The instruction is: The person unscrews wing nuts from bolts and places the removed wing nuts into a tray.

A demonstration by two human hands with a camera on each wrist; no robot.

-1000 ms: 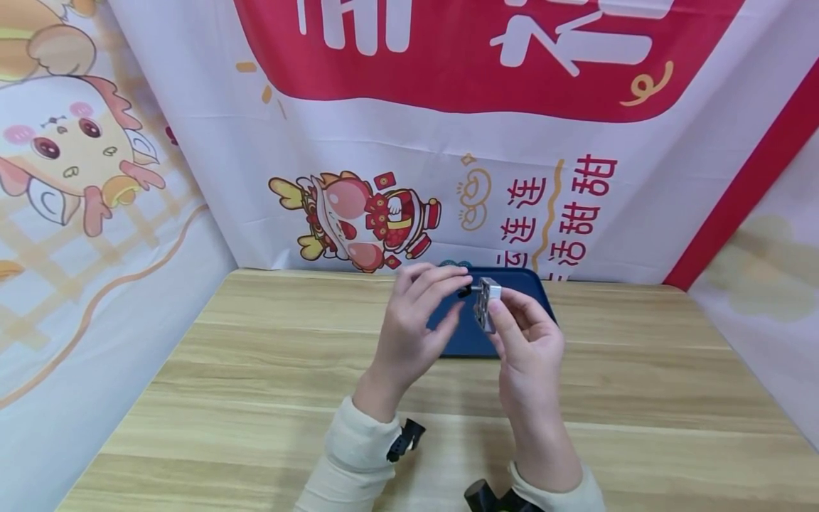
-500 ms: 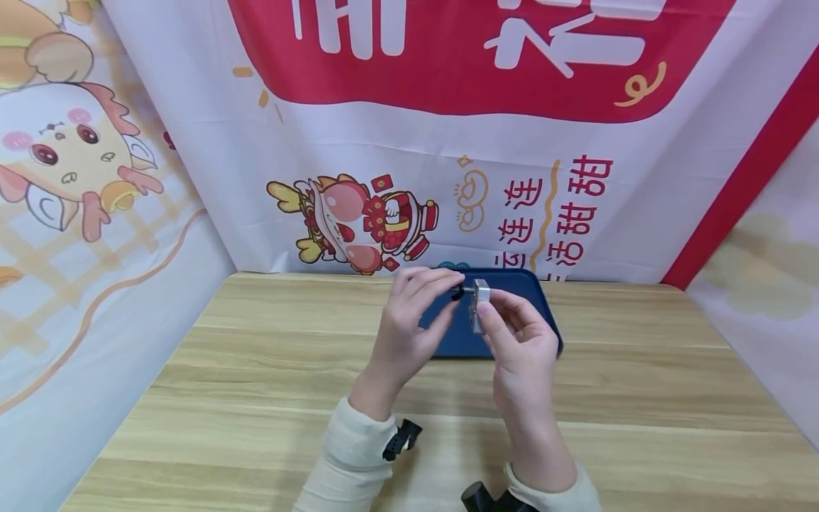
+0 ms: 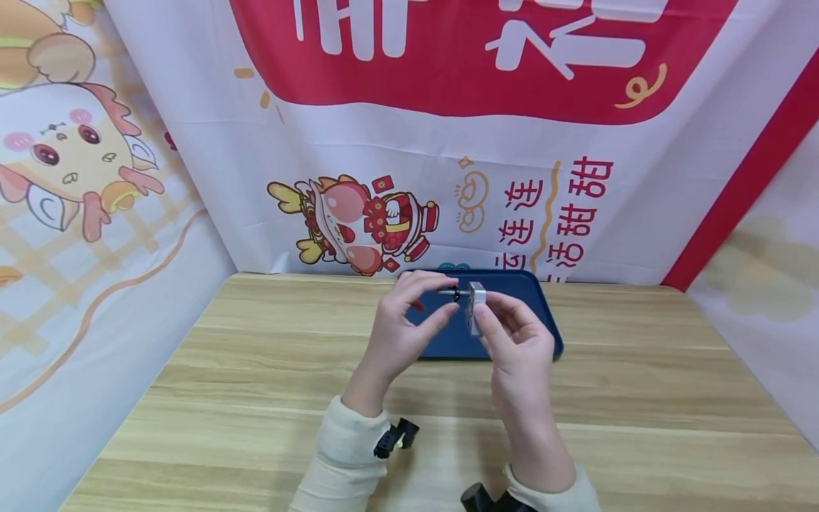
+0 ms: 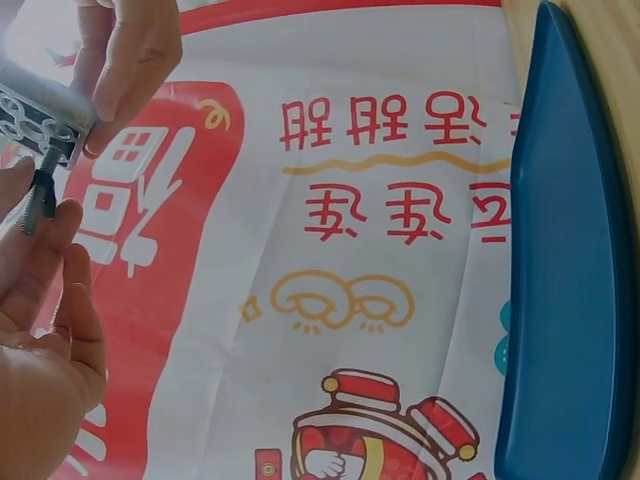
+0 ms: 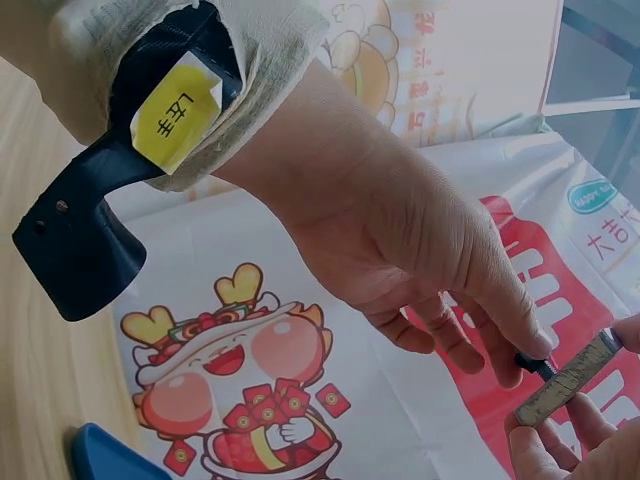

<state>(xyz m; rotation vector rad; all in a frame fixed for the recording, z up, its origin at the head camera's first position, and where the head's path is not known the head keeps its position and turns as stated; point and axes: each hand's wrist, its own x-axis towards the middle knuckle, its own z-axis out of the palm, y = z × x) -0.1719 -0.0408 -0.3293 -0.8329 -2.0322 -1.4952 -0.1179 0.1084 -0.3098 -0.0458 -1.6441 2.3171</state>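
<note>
My right hand (image 3: 525,355) grips a small silver metal block (image 3: 476,307), seen nearly edge-on in the head view. In the left wrist view, the block's face shows round cutouts, and a threaded bolt (image 4: 50,160) sticks out of it. A small black nut-like piece (image 4: 42,190) sits around the bolt, apart from the block. My left hand (image 3: 403,323) has its thumb and fingertips at this black piece, pinching it from opposite sides. In the right wrist view, the left thumb touches the black piece (image 5: 530,362). Fingers partly hide the bolt's free end in the head view.
A dark blue tray (image 3: 525,291) lies on the wooden table (image 3: 256,370) behind and below the hands, near the back wall. Printed cloth (image 3: 384,142) hangs behind the table. Black camera mounts (image 3: 397,437) sit on both wrists.
The block has turned from showing its face to nearly edge-on and shifted slightly left. The left hand has moved slightly left, and its fingers have shifted around the black piece; more bolt shows.
</note>
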